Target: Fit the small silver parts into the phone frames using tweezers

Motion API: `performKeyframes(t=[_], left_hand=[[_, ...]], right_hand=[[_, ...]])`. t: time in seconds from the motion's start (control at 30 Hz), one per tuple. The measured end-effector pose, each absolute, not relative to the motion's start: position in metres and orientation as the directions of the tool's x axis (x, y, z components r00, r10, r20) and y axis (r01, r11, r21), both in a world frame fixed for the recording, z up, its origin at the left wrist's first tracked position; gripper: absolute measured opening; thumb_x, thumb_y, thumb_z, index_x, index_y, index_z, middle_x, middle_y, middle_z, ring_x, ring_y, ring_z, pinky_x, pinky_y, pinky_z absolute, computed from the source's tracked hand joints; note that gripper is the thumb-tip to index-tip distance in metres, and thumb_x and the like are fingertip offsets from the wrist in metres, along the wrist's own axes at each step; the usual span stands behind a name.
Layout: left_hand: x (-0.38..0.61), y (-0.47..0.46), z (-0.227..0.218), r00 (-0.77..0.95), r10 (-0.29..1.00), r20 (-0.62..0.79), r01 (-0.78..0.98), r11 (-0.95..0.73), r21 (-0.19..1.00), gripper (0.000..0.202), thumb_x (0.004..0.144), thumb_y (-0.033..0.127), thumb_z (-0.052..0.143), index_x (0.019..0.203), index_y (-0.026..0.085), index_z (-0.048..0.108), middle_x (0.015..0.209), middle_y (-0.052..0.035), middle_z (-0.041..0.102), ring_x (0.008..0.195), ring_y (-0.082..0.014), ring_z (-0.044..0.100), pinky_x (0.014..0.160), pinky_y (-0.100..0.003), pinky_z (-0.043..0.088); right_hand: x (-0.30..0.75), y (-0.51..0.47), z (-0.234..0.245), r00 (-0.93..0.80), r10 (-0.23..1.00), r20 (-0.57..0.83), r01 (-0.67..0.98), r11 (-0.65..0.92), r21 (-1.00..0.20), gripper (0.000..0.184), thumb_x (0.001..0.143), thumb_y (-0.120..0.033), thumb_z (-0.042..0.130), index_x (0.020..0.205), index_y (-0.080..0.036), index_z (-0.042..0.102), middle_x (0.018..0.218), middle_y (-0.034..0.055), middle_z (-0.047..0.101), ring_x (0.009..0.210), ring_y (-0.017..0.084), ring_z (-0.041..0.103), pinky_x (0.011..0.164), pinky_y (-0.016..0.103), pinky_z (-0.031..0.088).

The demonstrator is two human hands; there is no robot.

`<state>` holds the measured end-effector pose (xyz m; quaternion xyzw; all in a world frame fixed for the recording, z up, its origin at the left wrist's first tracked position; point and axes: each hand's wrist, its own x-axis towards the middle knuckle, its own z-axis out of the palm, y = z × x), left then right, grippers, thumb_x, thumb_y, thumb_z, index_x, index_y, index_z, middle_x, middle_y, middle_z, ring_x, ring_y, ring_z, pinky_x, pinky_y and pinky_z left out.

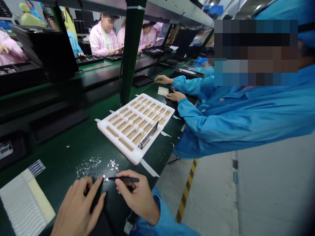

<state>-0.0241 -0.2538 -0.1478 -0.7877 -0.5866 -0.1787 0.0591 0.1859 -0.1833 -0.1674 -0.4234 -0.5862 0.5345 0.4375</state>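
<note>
My right hand point(139, 198) pinches black tweezers point(129, 179), their tips pointing left at small shiny pieces near my left fingertip. My left hand point(77, 205) rests on the green bench, fingers apart, its index fingertip touching or almost touching those pieces. Just beyond it lies a scatter of tiny silvery pieces point(90, 166), with a smaller cluster point(113, 165) to its right. Farther forward, a white slotted foam tray point(134, 158) is taped to the bench. A thin metal-edged part point(149, 136) stands on edge in its near right slot.
A sheet of pale strips point(23, 203) lies at the left, beside a dark tray point(12, 147). A green post point(131, 49) rises behind the foam tray. At the right, a co-worker's blue sleeves point(221, 114) reach over the bench. People in pink sit across.
</note>
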Motion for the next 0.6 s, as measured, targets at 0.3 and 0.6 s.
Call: performKeyframes(t=[0.3,0.6], left_hand=[[-0.021,-0.257,-0.141,0.278,0.877,0.391,0.927,-0.352,0.13,0.024,0.111,0.034,0.052,0.119,0.019,0.069,0.094,-0.0037,0.061,0.08,-0.0197,0.059,0.079,-0.036,0.047],[-0.023,-0.258,-0.143,0.28,0.884,0.375,0.93,-0.347,0.123,0.026,0.113,0.036,0.049,0.115,0.02,0.069,0.091,-0.0031,0.06,0.081,-0.0211,0.056,0.081,-0.038,0.044]], right_hand=[[0.196,-0.183,-0.155,-0.413,0.874,0.254,0.121,0.33,-0.936,0.017,0.097,-0.018,0.07,0.108,-0.02,0.083,0.097,0.0084,0.082,0.087,0.021,0.079,0.079,0.029,0.065],[0.196,-0.178,-0.157,-0.481,0.852,0.209,0.113,0.296,-0.948,0.018,0.1,-0.019,0.068,0.11,-0.021,0.084,0.099,0.0089,0.082,0.089,0.022,0.08,0.08,0.03,0.064]])
